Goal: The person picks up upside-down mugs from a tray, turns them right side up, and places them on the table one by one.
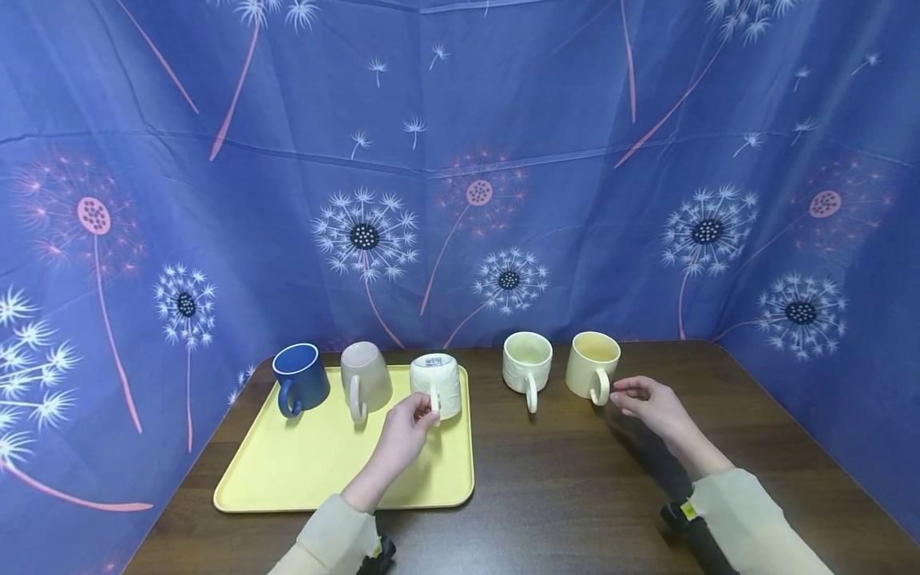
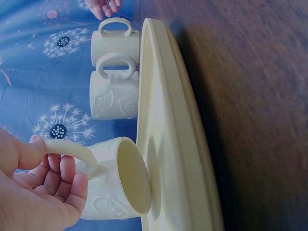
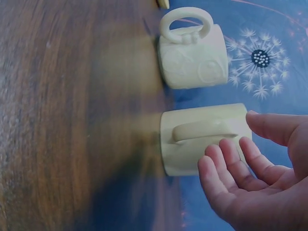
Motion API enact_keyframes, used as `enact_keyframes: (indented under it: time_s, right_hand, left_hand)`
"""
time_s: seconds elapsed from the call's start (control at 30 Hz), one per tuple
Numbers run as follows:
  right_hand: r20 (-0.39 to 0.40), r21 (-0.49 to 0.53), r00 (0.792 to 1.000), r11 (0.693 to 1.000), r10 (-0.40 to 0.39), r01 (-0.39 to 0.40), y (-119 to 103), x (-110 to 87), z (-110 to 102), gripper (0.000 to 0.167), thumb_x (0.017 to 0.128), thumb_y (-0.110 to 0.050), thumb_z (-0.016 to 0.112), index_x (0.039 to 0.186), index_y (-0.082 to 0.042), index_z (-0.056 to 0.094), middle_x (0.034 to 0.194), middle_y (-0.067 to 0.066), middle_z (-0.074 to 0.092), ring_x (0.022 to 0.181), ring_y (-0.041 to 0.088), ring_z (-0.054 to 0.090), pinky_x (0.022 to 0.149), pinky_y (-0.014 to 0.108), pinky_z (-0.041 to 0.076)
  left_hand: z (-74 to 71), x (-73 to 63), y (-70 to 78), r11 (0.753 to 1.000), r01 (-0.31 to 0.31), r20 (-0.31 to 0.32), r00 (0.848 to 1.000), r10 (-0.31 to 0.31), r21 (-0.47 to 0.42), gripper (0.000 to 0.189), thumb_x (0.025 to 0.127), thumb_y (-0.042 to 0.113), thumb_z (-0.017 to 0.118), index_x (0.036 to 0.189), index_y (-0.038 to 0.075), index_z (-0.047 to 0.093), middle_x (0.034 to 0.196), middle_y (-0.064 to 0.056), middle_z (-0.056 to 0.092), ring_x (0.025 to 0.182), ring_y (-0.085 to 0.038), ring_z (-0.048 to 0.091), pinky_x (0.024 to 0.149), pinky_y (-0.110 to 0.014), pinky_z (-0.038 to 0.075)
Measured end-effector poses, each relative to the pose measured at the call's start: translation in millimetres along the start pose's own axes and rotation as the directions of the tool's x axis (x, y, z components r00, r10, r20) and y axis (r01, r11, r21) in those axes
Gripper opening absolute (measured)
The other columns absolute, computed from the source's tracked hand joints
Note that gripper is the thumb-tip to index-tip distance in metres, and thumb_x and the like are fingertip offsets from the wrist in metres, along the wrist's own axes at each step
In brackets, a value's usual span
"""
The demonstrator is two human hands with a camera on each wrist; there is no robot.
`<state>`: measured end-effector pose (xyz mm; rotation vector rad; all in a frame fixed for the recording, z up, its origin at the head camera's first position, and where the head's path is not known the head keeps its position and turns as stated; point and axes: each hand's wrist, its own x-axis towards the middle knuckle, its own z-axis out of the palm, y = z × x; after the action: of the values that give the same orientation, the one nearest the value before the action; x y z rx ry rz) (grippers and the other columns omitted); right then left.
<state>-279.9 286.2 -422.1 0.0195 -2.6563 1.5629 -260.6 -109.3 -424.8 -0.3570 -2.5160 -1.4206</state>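
Note:
With my left hand [image 1: 404, 431] I pinch the handle of a white embossed mug [image 1: 447, 387], thumb and fingers around it. That mug is upside down over the right part of the yellow tray [image 1: 323, 471]; the left wrist view shows its rim [image 2: 148, 192] slightly tilted, close over the tray surface. My right hand [image 1: 652, 409] is beside a pale yellow mug [image 1: 585, 374], fingers loosely bent near its handle and holding nothing. This mug stands upright on the table, as does a cream embossed mug [image 1: 525, 369] to its left.
On the tray's back left, a blue mug [image 1: 305, 379] stands upright. Between it and the held mug, a greyish-pink mug [image 1: 370, 379] sits upside down. A blue dandelion-print cloth [image 1: 611, 239] hangs behind and beside the brown wooden table [image 1: 546, 479].

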Motion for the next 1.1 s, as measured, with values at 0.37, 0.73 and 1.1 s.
enact_keyframes:
  time_s: [0.37,0.73,1.1]
  right_hand:
    - [0.025,-0.005,0.999,1.000,-0.023,0.023,-13.0,-10.4,1.9,0.040,0.090,-0.016,0.063,0.118,0.011,0.052,0.104,0.017,0.064,0.086,0.014,0.063,0.073,0.028,0.054]
    - [0.040,0.028,0.995,0.996,-0.087,0.086,-34.8,-24.3,10.9,0.037,0.089,-0.013,0.064,0.115,0.011,0.054,0.103,0.020,0.064,0.084,0.011,0.062,0.072,0.028,0.054]
    - [0.049,0.001,0.987,0.989,-0.151,0.151,-54.7,-35.3,16.7,0.034,0.088,-0.013,0.066,0.112,0.009,0.057,0.099,0.017,0.065,0.084,0.008,0.062,0.070,0.023,0.052]
  left_hand:
    - [-3.9,-1.2,9.4,1.000,0.018,0.014,1.000,-0.018,-0.007,0.004,0.085,-0.001,0.062,0.088,-0.003,0.063,0.076,-0.007,0.061,0.069,-0.012,0.052,0.060,-0.021,0.046]
    - [-10.0,-1.1,21.6,0.999,0.043,0.042,0.998,-0.042,-0.018,0.005,0.086,-0.001,0.061,0.088,-0.005,0.062,0.077,-0.008,0.061,0.068,-0.012,0.051,0.059,-0.022,0.045]
    - [-18.1,1.6,32.1,0.985,0.128,0.083,0.990,-0.118,-0.119,0.007,0.088,-0.003,0.057,0.092,-0.008,0.061,0.081,-0.010,0.059,0.072,-0.014,0.051,0.059,-0.020,0.044]
